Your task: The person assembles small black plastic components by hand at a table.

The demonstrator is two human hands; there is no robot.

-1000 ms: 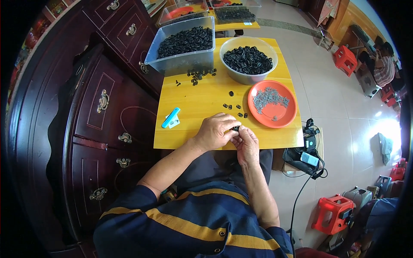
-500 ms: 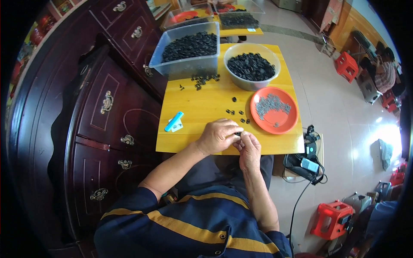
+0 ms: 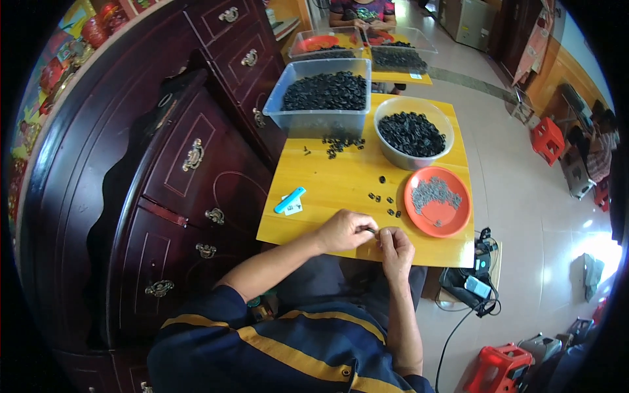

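My left hand point(image 3: 345, 230) is closed in a pinch on a small black part point(image 3: 371, 230) above the front edge of the yellow table point(image 3: 314, 216). Close beside it, my right hand point(image 3: 397, 253) has thumb and fingers pressed together; whatever sits in them is too small to make out. Several loose black parts point(image 3: 391, 212) lie just beyond my hands. To their right, an orange-red plate point(image 3: 438, 226) carries many tiny grey pieces point(image 3: 435, 192).
A clear bin point(image 3: 321, 123) and a round tub point(image 3: 409, 160), both with black parts, stand at the back. A blue-handled tool point(image 3: 290, 200) lies left. Dark drawers point(image 3: 190, 164) flank the table. Cables and a bag point(image 3: 468, 281) sit at right. Another person point(image 3: 362, 14) sits beyond.
The view has tilted upward, so the table appears lower and a person across shows more. My hands remain close together at the table's front edge, with fingers slightly farther apart.
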